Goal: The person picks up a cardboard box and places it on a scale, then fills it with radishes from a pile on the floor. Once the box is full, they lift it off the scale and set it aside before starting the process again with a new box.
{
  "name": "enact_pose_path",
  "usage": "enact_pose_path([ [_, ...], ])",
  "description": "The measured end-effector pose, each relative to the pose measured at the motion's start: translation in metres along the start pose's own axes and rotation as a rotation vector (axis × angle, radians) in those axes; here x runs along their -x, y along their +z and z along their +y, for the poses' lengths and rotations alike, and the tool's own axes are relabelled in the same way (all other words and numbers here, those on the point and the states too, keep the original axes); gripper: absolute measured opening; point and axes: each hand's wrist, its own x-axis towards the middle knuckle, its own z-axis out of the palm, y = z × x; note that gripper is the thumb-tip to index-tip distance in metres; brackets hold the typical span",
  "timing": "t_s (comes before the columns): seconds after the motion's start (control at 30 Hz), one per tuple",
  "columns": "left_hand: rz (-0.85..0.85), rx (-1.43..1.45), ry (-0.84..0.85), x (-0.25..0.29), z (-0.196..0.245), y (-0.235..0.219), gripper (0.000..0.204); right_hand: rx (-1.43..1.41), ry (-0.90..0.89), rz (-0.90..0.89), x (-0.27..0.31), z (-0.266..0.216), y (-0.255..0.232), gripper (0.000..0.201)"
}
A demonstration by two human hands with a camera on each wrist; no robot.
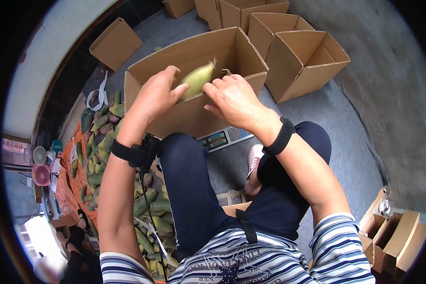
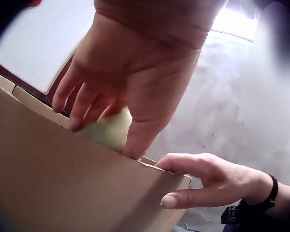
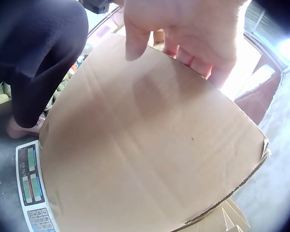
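A large cardboard box (image 1: 184, 116) stands with its top open in front of the knees. At its near rim my left hand (image 1: 157, 94) holds a pale green radish (image 1: 198, 79), whose thin tail points into the box. In the left wrist view the radish (image 2: 108, 131) shows between the thumb and fingers of the left hand (image 2: 130, 77). My right hand (image 1: 236, 102) grips the near wall further right, thumb outside and fingers over the rim. The right wrist view shows that hand (image 3: 188, 38) on the edge of the box (image 3: 150, 140).
A digital scale (image 1: 225, 138) shows at the foot of the box. Many green radishes (image 1: 158, 208) lie heaped on the left, partly over an orange sheet (image 1: 71, 189). Several open cardboard boxes (image 1: 288, 66) stand at the back right, beside the grey wall (image 1: 388, 94).
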Motion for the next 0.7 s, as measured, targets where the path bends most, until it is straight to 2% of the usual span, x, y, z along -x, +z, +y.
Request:
enact_pose_path([
  [0.03, -0.001, -0.001, 0.0, 0.001, -0.002, 0.001, 0.047, -0.017, 0.009, -0.029, 0.001, 0.0, 0.0, 0.027],
  [0.1, 0.235, 0.112, 0.145, 0.012, -0.006, -0.001, 0.036, -0.033, 0.014, -0.074, 0.004, 0.001, 0.001, 0.026],
  [0.23, 0.272, 0.177, 0.118, 0.064, -0.007, -0.007, 0.031, -0.015, -0.008, 0.024, 0.001, 0.006, 0.006, 0.023],
  [0.3, 0.342, 0.174, 0.079, 0.097, -0.008, -0.003, 0.031, -0.011, 0.009, 0.012, 0.0, 0.006, 0.008, 0.023],
  [0.37, 0.306, 0.2, 0.002, 0.129, -0.014, 0.007, 0.031, -0.009, 0.029, -0.01, 0.001, 0.008, 0.009, 0.024],
  [0.43, 0.24, 0.282, -0.093, 0.159, -0.017, 0.023, 0.033, -0.018, -0.005, 0.041, 0.001, 0.008, 0.011, 0.029],
  [0.5, 0.165, 0.41, -0.196, 0.187, -0.024, 0.048, 0.042, -0.057, -0.014, 0.177, -0.002, 0.009, 0.009, 0.026],
  [0.53, 0.165, 0.433, -0.203, 0.198, -0.023, 0.056, 0.056, -0.062, -0.03, 0.282, -0.004, 0.008, 0.005, 0.026],
  [0.57, 0.174, 0.481, -0.216, 0.207, -0.02, 0.064, 0.063, -0.061, -0.035, 0.28, -0.006, 0.007, -0.001, 0.026],
  [0.63, 0.162, 0.516, -0.233, 0.218, -0.016, 0.072, 0.077, -0.112, -0.01, 0.423, -0.008, 0.005, -0.013, 0.025],
  [0.7, 0.189, 0.464, -0.223, 0.222, -0.013, 0.076, 0.077, -0.125, 0.01, 0.376, -0.008, 0.004, -0.017, 0.024],
])
